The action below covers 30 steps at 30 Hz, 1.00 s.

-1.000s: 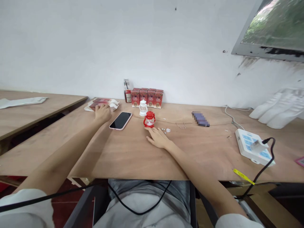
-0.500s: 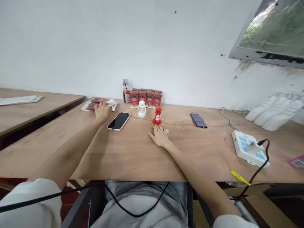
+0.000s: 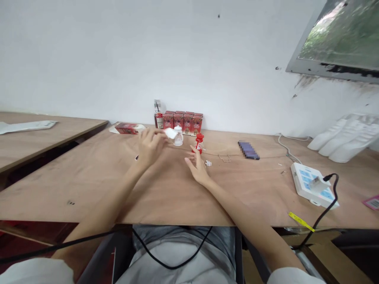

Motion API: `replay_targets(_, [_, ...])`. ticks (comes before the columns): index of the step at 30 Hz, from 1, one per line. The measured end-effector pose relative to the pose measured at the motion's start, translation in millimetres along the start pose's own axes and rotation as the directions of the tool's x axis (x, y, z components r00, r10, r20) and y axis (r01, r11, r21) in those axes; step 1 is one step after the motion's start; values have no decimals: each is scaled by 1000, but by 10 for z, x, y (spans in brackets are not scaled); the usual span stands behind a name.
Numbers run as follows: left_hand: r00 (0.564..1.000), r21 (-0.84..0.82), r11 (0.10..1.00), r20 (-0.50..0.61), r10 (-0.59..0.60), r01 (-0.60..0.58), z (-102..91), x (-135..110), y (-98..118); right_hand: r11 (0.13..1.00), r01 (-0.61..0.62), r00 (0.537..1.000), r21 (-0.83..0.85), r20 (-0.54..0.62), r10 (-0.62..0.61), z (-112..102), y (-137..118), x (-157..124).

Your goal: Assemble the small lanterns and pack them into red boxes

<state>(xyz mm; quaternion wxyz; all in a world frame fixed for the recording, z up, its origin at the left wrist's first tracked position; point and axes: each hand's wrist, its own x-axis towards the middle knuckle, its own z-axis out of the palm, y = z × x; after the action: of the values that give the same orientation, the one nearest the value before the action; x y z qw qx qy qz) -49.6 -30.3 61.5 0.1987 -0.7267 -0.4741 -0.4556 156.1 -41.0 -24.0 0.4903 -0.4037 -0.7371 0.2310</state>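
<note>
My left hand (image 3: 150,148) is raised over the wooden table (image 3: 166,193) and pinches a small white piece (image 3: 171,133), blurred by motion, just left of a white toy lantern (image 3: 178,136). It covers most of the phone (image 3: 136,157) beneath it. My right hand (image 3: 197,169) hovers with fingers spread, just in front of a red toy lantern (image 3: 198,142). A small white star-shaped part (image 3: 208,163) lies to its right. A stack of flat red and white packs (image 3: 128,128) lies at the far left.
Red boxes (image 3: 184,122) and a small bottle (image 3: 158,114) line the wall. A wire clip (image 3: 225,157), a pixelated dark object (image 3: 248,150), a white power strip (image 3: 312,185) with a black cable (image 3: 322,215), white bags (image 3: 343,138) and a yellow tag (image 3: 299,221) are to the right.
My left hand left the packs at the far left and came right, lifted, with a small white piece in it. My right hand rose off the table and opened.
</note>
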Motion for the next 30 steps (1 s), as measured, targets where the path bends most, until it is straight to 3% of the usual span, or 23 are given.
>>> replay_targets(3, [987,-129,987,117,109,-94,133,-228,129,928,-184,982,323,92,163,69,8,24])
replay_targets(6, [948,-281,948,233,217,-148,243,-388,172,771,-326,945,547,193,262,77,21,58])
replay_targets(9, [924,-362,911,244,296,-196,301,-497,219,644,-349,930,681,168,327,63,40,69])
replay_targets(11, [929,-352,912,220,297,-209,333,-553,257,613,-342,927,712,146,346,65,57,62])
replay_targets(15, [960,-230,966,225,168,-115,418,-620,283,665,-346,927,662,132,351,104,88,47])
replay_targets(18, [949,-202,977,290,125,-67,474,-629,254,715,-350,931,605,138,339,127,113,56])
replay_targets(25, [934,-420,907,333,133,21,434,-590,283,943,-214,958,254,-135,254,64,189,70])
replay_targets(30, [940,-437,897,330,85,72,418,-586,286,986,-156,976,59,-142,163,6,132,41])
